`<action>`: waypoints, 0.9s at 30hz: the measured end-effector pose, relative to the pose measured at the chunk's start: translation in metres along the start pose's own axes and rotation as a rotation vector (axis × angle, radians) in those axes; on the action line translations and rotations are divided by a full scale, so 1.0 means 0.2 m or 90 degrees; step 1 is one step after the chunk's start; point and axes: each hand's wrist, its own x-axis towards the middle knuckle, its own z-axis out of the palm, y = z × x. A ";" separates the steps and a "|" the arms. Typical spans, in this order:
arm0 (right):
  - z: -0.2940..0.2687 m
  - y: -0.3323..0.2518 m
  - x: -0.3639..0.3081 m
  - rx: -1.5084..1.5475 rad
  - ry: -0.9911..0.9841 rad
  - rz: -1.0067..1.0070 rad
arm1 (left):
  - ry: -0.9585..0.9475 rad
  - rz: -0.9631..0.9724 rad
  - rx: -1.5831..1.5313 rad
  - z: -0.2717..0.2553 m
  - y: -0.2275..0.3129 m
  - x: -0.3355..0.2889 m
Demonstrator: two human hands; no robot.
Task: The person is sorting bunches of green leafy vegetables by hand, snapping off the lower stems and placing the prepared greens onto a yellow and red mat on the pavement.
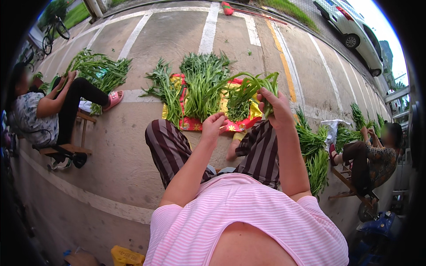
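Note:
My right hand [274, 105] is closed around a bunch of water spinach [255, 82], long green stems whose leafy ends droop to the left. Lower and to the left, my left hand [214, 126] has its fingers curled together; whether anything thin is between them cannot be made out. Just beyond it, a large heap of water spinach [204, 91] lies on a red and yellow sheet [193, 124], with a smaller bundle [165, 95] along its left side. Shorter leafy pieces [238, 106] rest on the sheet's right part, below the held bunch.
At left a seated person [40, 106] handles greens [100, 71]; another [377, 155] does so at right. More stems [315, 164] lie beside my right knee. A yellow bag [126, 256] is behind me. A red-headed pole [227, 9] lies far ahead, before a parked white car [350, 31].

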 end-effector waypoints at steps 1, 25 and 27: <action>0.01 -0.01 0.00 0.006 -0.001 0.003 | 0.010 0.013 0.007 0.00 0.01 0.02; 0.08 -0.07 -0.04 0.038 -0.056 0.045 | 0.122 0.180 0.099 -0.21 0.11 0.06; 0.06 -0.08 -0.03 0.036 -0.040 0.043 | 0.122 0.202 0.106 -0.23 0.13 0.06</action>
